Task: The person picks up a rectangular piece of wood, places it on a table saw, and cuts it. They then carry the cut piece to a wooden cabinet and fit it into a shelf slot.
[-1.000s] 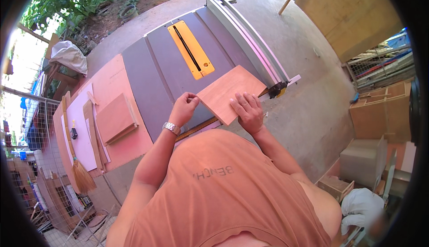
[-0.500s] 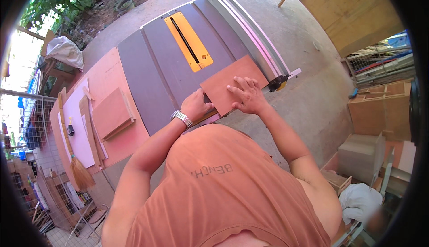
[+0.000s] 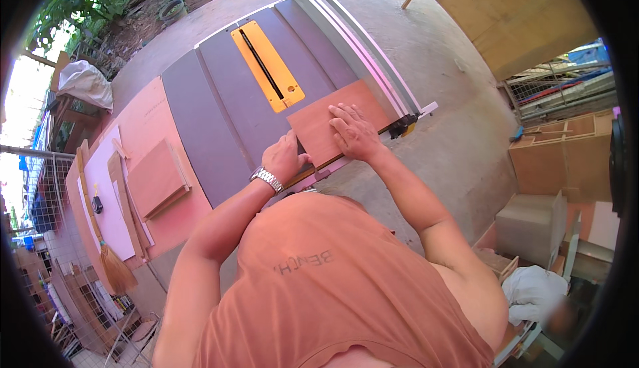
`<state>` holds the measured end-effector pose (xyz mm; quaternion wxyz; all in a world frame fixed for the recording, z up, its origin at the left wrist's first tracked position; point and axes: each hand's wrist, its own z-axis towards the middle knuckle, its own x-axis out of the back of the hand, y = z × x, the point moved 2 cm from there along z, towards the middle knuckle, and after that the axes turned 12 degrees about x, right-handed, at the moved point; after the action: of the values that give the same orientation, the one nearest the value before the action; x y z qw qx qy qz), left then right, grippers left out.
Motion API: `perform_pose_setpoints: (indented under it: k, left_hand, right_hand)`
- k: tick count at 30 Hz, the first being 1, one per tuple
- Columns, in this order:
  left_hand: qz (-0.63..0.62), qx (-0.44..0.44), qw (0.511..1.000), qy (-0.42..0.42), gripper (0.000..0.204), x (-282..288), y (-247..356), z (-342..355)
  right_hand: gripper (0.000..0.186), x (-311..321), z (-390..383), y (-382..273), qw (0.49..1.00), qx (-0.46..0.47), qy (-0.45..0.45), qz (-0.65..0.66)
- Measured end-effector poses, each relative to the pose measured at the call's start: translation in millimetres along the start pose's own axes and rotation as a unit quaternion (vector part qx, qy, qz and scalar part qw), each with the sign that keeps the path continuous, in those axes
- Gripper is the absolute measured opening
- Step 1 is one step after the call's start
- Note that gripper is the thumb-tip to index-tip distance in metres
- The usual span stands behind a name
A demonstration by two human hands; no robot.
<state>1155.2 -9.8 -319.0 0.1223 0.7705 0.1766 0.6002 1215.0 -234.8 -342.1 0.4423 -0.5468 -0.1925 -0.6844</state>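
A flat reddish-brown wood board point(image 3: 311, 123) lies on the grey table saw top point(image 3: 200, 118), close to the near end of the yellow insert plate point(image 3: 268, 68) with its dark slot. My right hand point(image 3: 354, 132) rests on the board, palm down, fingers stretched out and near each other. Beside the board's near left corner is my left hand point(image 3: 285, 158), with a metal watch on the wrist. Its fingers extend along the board's left edge, and the thumb stands apart from them. The long rip fence point(image 3: 353, 42) runs along the right of the board.
On the pink side panel point(image 3: 153, 102) at left lie a stack of brown boards point(image 3: 158, 178), wood strips, a small black object point(image 3: 98, 204) and a broom point(image 3: 116, 265). A wooden cabinet point(image 3: 566, 175) and a grey box point(image 3: 531, 225) stand right. A large plywood sheet point(image 3: 512, 15) is far right.
The board has slid away from me onto the saw top, so its near corner overhangs less. Both hands moved with it, and my right fingers have drawn closer together. The whole view shifted slightly.
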Motion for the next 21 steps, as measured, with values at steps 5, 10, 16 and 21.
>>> perform_pose_setpoints:
  k: [5,10,16,21]
  left_hand:
    - [0.018,-0.004,0.999,0.030,0.062,-2.5,0.1,-3.2]
    - [0.030,-0.014,0.999,0.034,0.064,-6.6,-2.9,-1.7]
    - [0.022,-0.004,1.000,0.011,0.071,-3.5,-5.9,-3.5]
    - [-0.100,0.064,0.993,-0.022,0.083,2.0,-15.0,1.5]
  right_hand:
    - [0.054,5.9,4.2,-6.5,0.999,-0.033,-0.021,-0.031]
    - [0.056,2.7,4.4,-4.5,0.998,-0.039,-0.016,-0.047]
    - [0.056,2.6,4.1,-7.1,0.997,-0.042,-0.016,-0.058]
    - [0.058,5.3,1.0,-12.1,0.997,-0.040,-0.035,-0.060]
